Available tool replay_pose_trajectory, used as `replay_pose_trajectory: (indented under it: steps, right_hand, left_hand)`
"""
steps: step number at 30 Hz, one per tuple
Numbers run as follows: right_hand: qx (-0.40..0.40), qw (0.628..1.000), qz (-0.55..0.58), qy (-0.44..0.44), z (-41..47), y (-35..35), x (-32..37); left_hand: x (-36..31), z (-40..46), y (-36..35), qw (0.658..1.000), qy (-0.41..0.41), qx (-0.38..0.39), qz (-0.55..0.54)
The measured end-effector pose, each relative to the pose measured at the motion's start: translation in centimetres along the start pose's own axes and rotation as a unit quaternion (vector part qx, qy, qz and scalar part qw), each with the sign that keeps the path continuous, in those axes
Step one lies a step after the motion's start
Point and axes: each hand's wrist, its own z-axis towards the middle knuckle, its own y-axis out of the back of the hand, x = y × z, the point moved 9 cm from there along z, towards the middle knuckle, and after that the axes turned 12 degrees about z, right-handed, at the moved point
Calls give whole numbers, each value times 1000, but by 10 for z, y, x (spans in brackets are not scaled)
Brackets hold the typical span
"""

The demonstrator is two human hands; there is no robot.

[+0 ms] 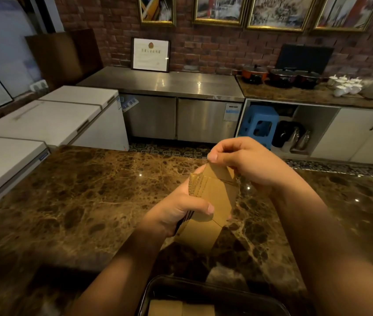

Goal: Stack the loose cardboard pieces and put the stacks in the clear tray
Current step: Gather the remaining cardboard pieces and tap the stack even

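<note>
Left hand (176, 215) grips the stack of brown corrugated cardboard pieces (215, 197) above the brown marble counter (78, 201); right hand (242, 160) pinches 1 top corner, likely squaring edges. Clear plastic tray (153, 290), cardboard already inside, sits nearer the body.

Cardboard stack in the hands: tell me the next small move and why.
Probably press the top piece flat onto the cardboard stack. The right hand pinches its upper corner, lifted askew, while the left hand grips the stack; the clear tray waits below.
</note>
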Motion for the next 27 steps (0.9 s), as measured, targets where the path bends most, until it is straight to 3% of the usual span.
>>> replay_pose_trajectory:
  steps: [3,6,8,15,20,23,27]
  right_hand:
    - [-108,994,20,26,2,24,5]
    - [-271,958,63,68,-7,63,3]
    - [-316,941,96,75,-15,74,-6]
    - [-265,942,206,7,-28,34,-54]
    - [-202,939,277,-36,-35,-4,-74]
    - [-155,956,246,-38,-37,-25,-78]
    - [-162,978,130,12,-41,-33,-78]
  left_hand:
    - [4,-1,1,1000,14,6,-27]
    - [4,-1,10,998,-3,-18,-57]
    - [-1,0,19,993,-43,-47,-95]
    - [-19,-5,52,957,-115,-211,-160]
    - [-23,-11,62,930,-148,-268,-202]
    - [-23,-13,62,925,-151,-285,-199]
    - [-25,-12,58,930,-158,-286,-168]
